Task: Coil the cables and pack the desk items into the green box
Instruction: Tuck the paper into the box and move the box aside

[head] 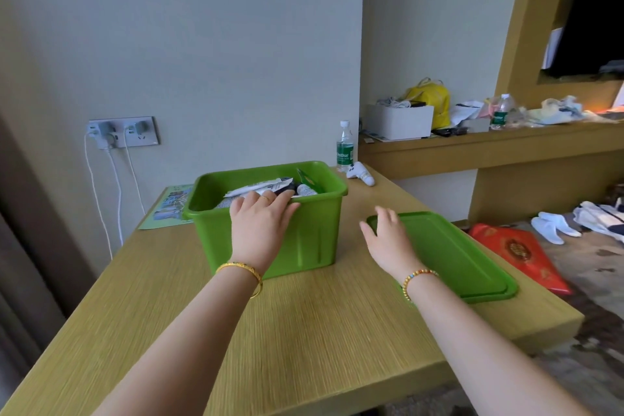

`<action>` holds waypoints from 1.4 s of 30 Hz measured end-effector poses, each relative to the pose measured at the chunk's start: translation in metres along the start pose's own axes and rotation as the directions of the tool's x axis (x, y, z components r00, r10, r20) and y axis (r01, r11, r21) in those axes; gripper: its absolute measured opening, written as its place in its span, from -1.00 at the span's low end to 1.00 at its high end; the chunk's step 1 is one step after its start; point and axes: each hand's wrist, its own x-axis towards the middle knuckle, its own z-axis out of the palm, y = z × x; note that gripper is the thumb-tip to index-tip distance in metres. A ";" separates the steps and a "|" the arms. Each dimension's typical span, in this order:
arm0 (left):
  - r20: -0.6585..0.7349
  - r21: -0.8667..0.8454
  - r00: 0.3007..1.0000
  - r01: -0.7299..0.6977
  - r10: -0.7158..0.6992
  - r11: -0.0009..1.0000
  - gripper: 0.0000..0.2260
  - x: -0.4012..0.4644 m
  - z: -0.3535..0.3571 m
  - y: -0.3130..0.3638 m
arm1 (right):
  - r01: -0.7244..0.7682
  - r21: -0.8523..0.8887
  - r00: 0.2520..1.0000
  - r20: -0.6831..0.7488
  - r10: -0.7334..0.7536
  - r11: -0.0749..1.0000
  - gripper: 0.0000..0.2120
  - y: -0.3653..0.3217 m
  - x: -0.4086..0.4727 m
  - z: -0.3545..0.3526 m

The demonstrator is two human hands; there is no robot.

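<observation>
Packing looks finished: the green box (270, 213) sits mid-tabletop, full. Her left hand (260, 216) rests flat on its near rim; her right hand (388, 233), fingers spread, reaches the lid (449, 253) by the right edge, next to be lifted on.

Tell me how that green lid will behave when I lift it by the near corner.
The lid looks like thin moulded plastic, so probably light and slightly flexible. It is broad and flat, so held at one corner by the right hand it may sag or swing. Its smooth surface could slip; gripping the raised rim likely helps.
</observation>
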 end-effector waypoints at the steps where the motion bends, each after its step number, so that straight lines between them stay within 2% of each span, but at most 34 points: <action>1: 0.019 0.021 1.000 0.003 -0.003 1.000 -0.70 0.000 0.001 0.002 | -0.050 -0.179 0.999 0.009 0.052 0.983 -0.53 0.011 -0.003 0.001; 2: 0.043 0.051 0.999 -0.002 0.000 0.999 -0.61 0.000 0.002 0.005 | -0.104 -0.310 0.992 0.032 0.120 0.945 -0.54 0.020 -0.005 0.001; 4: 0.088 0.104 0.996 -0.031 0.022 0.994 -0.48 -0.001 0.004 0.013 | -0.179 -0.419 0.970 0.078 0.231 0.890 -0.51 0.028 -0.010 0.002; 6: 0.114 0.120 0.993 -0.051 0.038 0.991 -0.42 0.001 0.007 0.019 | -0.188 -0.466 0.963 0.085 0.255 0.865 -0.51 0.029 -0.011 0.002; 8: 0.154 0.106 0.987 -0.052 0.035 0.993 -0.39 0.004 0.010 0.024 | -0.139 -0.547 0.965 0.114 0.238 0.825 -0.61 0.025 -0.009 0.001; 12: 0.156 0.073 0.988 -0.033 0.021 0.997 -0.43 0.007 0.018 0.027 | -0.067 -0.640 0.956 0.177 0.232 0.765 -0.66 0.021 -0.007 -0.001; 17: 0.187 -0.006 0.982 0.012 -0.011 1.000 -0.53 0.011 0.016 0.029 | -0.102 -0.619 0.971 0.107 0.212 0.779 -0.61 0.024 -0.009 -0.010; 19: 0.197 -0.086 0.980 0.011 0.007 0.996 -0.56 0.014 0.011 0.034 | -0.124 -0.584 0.987 0.009 0.159 0.802 -0.67 0.019 -0.012 -0.020; 22: 0.205 -0.202 0.977 -0.009 0.052 0.979 -0.51 0.023 0.000 0.043 | -0.068 -0.574 0.988 -0.154 -0.026 0.816 -0.70 0.004 -0.012 -0.046; 25: 0.149 -0.339 0.985 -0.033 0.088 0.940 -0.40 0.037 -0.012 0.053 | 0.056 -0.529 0.917 -0.309 -0.254 0.847 -0.69 -0.026 -0.013 -0.077; 27: 0.090 -0.477 0.995 0.001 0.048 0.879 -0.28 0.048 -0.020 0.057 | 0.177 -0.549 0.843 -0.344 -0.414 0.817 -0.68 -0.051 -0.014 -0.091; 29: 0.058 -0.636 0.997 0.081 -0.056 0.767 -0.18 0.060 -0.027 0.054 | 0.298 -0.574 0.746 -0.359 -0.561 0.763 -0.64 -0.075 -0.016 -0.099; 31: 0.080 -0.788 0.973 0.196 -0.218 0.584 -0.12 0.067 -0.035 0.043 | 0.382 -0.584 0.652 -0.380 -0.657 0.717 -0.59 -0.091 -0.019 -0.102; 33: 0.136 -0.866 0.916 0.295 -0.377 0.404 -0.10 0.069 -0.041 0.025 | 0.417 -0.595 0.588 -0.399 -0.703 0.687 -0.57 -0.098 -0.017 -0.099; 35: 0.194 -0.884 0.881 0.348 -0.432 0.313 -0.18 0.065 -0.045 0.004 | 0.432 -0.574 0.570 -0.424 -0.704 0.696 -0.64 -0.100 -0.012 -0.091; 37: 0.227 -0.884 0.883 0.364 -0.410 0.293 -0.39 0.059 -0.051 -0.014 | 0.459 -0.520 0.548 -0.472 -0.690 0.721 -0.66 -0.101 -0.005 -0.083; 39: 0.181 -0.875 0.912 0.321 -0.369 0.362 -0.66 0.056 -0.059 -0.030 | 0.484 -0.437 0.557 -0.514 -0.652 0.758 -0.67 -0.104 0.001 -0.079; 41: 0.125 -0.857 0.931 0.275 -0.343 0.435 -0.82 0.056 -0.069 -0.040 | 0.500 -0.366 0.566 -0.547 -0.617 0.784 -0.73 -0.109 0.008 -0.080; 42: 0.103 -0.863 0.933 0.256 -0.344 0.436 -0.87 0.057 -0.074 -0.042 | 0.509 -0.349 0.551 -0.570 -0.609 0.787 -0.77 -0.113 0.012 -0.081</action>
